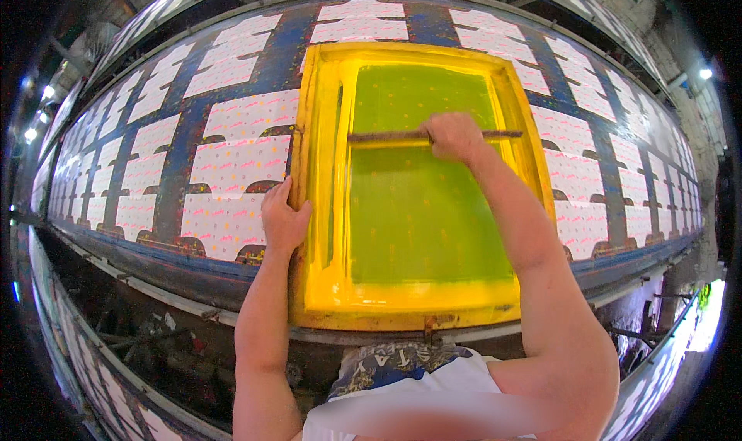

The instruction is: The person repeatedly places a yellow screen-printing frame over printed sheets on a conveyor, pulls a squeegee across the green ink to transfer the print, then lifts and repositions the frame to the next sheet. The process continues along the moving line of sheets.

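Observation:
A screen-printing frame (308, 170), smeared with bright yellow ink, lies flat on a long table in front of me. Its mesh (425, 217) is green with faint small marks showing. Across the upper part of the mesh runs a long, thin squeegee (379, 137), wooden-looking and dark along its edge. My right hand (454, 137) is closed round the squeegee, somewhat right of its middle. At the left side of the frame, my left hand (284, 215) grips the outer edge, its thumb against the yellow rail; some of its fingertips are hard to see.
White fabric pieces (236, 159) with small pink and yellow prints and dark curved cut-outs lie in rows along the blue, ink-spotted table (174, 178). A rail (224, 317) follows its near edge. More tables stand behind and beside me, and lamps (31, 135) shine at the far left.

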The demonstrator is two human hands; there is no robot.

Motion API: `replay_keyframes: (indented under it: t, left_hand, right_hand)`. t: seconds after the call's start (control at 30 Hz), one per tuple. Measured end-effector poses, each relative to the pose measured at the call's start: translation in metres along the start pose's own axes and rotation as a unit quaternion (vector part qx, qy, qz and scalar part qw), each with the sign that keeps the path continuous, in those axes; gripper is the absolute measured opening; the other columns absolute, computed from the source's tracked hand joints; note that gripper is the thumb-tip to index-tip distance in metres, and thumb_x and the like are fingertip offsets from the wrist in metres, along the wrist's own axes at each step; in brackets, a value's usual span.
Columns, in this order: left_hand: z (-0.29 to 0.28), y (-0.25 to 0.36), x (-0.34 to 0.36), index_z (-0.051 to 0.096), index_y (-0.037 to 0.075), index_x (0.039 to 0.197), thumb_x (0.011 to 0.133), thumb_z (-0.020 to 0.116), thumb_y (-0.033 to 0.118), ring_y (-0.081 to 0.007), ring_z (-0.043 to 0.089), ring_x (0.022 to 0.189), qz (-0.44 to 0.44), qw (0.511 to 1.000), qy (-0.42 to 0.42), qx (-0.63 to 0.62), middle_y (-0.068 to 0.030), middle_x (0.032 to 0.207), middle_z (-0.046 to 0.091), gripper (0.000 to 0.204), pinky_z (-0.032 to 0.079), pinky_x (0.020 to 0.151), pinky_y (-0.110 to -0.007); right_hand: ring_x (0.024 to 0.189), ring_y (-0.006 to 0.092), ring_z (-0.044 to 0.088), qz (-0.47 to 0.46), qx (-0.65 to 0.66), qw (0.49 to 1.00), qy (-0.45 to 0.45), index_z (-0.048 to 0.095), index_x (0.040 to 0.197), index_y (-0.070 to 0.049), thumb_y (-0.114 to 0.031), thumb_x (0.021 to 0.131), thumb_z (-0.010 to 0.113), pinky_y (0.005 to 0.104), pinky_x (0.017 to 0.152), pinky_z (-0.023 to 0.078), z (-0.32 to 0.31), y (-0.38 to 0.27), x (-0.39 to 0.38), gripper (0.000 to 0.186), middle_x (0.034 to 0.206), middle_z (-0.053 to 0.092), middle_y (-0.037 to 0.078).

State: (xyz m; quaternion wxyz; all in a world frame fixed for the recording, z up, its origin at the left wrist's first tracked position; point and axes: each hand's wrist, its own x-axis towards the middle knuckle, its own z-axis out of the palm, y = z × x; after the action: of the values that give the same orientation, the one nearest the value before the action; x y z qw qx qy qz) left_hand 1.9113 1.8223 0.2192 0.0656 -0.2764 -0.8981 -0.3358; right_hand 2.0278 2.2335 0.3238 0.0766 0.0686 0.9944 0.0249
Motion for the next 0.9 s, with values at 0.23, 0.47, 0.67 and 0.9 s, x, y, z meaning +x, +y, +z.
replay_keyframes:
  t: [0.23,0.47,0.67,0.9]
  left_hand:
    - [0.003,0.0,0.006,0.069,-0.007,0.144,0.084,0.085,0.023,-0.0466,0.067,0.129,0.011,1.0,-0.006,-0.028,-0.0307,0.136,0.073,0.069,0.052,0.115,-0.055]
    - [0.006,-0.002,0.008,0.069,-0.007,0.145,0.086,0.085,0.025,-0.0444,0.068,0.129,0.02,1.0,-0.002,-0.023,-0.0297,0.136,0.074,0.069,0.052,0.115,-0.054]
    - [-0.003,0.009,0.007,0.066,-0.006,0.149,0.09,0.08,0.029,-0.0431,0.066,0.133,0.016,0.999,-0.034,0.023,-0.0259,0.141,0.072,0.07,0.051,0.117,-0.053]
    - [-0.005,0.012,0.008,0.064,-0.004,0.152,0.092,0.077,0.03,-0.0433,0.065,0.135,0.018,0.996,-0.041,0.076,-0.0258,0.142,0.071,0.07,0.051,0.117,-0.053]
  right_hand:
    - [0.099,0.0378,0.078,0.006,0.032,0.999,0.008,0.085,0.121,-0.023,-0.009,0.081,0.075,0.0531,0.084,0.064,0.005,-0.094,-0.133,0.044,0.104,0.079,0.012]
    - [0.1,0.037,0.078,0.017,0.057,0.998,0.02,0.084,0.121,-0.018,-0.007,0.077,0.078,0.0513,0.086,0.064,0.01,-0.175,-0.238,0.046,0.103,0.078,0.012]
    - [0.105,0.0404,0.074,0.004,0.077,0.996,0.049,0.08,0.125,-0.014,-0.03,0.088,0.081,0.0526,0.092,0.061,0.016,-0.206,-0.28,0.04,0.107,0.074,0.016]
    - [0.122,0.0442,0.067,-0.01,0.124,0.988,0.095,0.071,0.137,-0.007,-0.062,0.095,0.078,0.0561,0.106,0.054,0.029,-0.225,-0.313,0.069,0.127,0.07,0.022]
